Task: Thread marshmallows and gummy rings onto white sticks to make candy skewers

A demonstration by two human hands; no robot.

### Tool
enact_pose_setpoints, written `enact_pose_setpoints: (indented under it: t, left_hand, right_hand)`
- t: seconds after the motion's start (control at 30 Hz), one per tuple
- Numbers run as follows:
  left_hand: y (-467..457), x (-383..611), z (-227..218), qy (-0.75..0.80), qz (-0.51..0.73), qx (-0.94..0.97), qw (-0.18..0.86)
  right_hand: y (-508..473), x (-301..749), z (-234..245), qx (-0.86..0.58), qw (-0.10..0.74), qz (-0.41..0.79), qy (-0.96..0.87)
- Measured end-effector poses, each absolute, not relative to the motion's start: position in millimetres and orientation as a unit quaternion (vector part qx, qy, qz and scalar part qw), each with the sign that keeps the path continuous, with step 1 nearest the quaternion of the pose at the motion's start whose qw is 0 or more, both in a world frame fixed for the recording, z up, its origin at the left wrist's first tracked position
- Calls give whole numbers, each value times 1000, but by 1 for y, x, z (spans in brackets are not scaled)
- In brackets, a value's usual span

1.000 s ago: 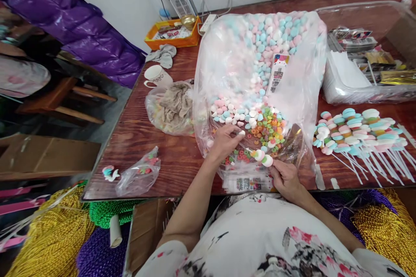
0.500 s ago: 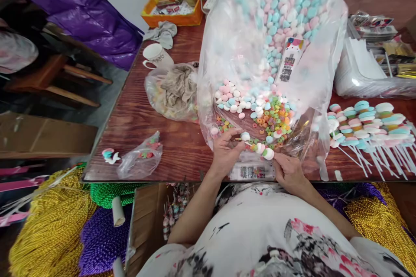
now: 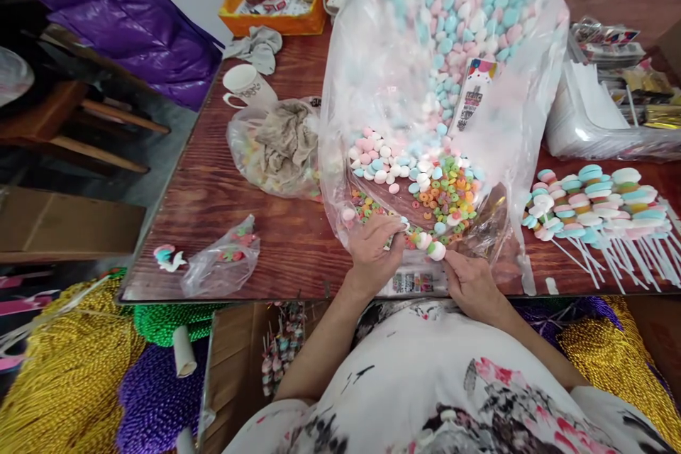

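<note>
My right hand (image 3: 472,282) pinches the near end of a candy skewer (image 3: 436,250), strung with white marshmallow-like pieces and coloured rings. At its other end my left hand (image 3: 377,252) is closed, fingers wrapped over the tip and a white piece there; the fingers hide most of that piece. Just beyond both hands lie loose ring-shaped pieces (image 3: 452,195) in green, orange and yellow. Behind them spreads a pile of pink, blue and white marshmallow pieces (image 3: 377,162), spilling from a large clear plastic bag (image 3: 383,50).
Several filled skewers (image 3: 596,202) lie at the right, white sticks toward me. Behind them stands a clear plastic tub (image 3: 601,138). On the left are a white mug (image 3: 250,85), a bag with a crumpled cloth (image 3: 287,135), a small plastic bag (image 3: 223,262) and an orange basket (image 3: 271,25).
The fingers of my left hand have closed over the white piece at the skewer's far end, which showed more before. My right hand has barely moved. The view has shifted slightly.
</note>
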State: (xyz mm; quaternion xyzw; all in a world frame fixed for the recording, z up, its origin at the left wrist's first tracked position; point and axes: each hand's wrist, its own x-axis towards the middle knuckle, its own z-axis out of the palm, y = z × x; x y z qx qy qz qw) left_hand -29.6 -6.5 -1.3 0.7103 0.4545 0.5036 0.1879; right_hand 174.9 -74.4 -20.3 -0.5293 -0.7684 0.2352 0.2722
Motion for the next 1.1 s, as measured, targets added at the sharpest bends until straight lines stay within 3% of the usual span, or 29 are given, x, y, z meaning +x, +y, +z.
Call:
enact_pose_setpoints:
  t: [0.5,0.67,0.8,0.93,1.1]
  left_hand:
    - [-9,-27,10,438,545,687,198]
    - [-10,-22,23,414,623,511,423]
    - [-9,-23,26,435,558,434,558]
    - [-12,-24,19,430,529,409,607]
    - [-18,-21,9,423,583,381,580]
  right_hand:
    - [-71,143,-16,-459,402,409,-678]
    - [-70,150,-18,-467,413,358,-696]
    - [-70,154,-21,-467,395,324,-722]
    - [-71,157,-22,-478,389,313,-722]
    - [-74,157,-22,-480,401,325,-709]
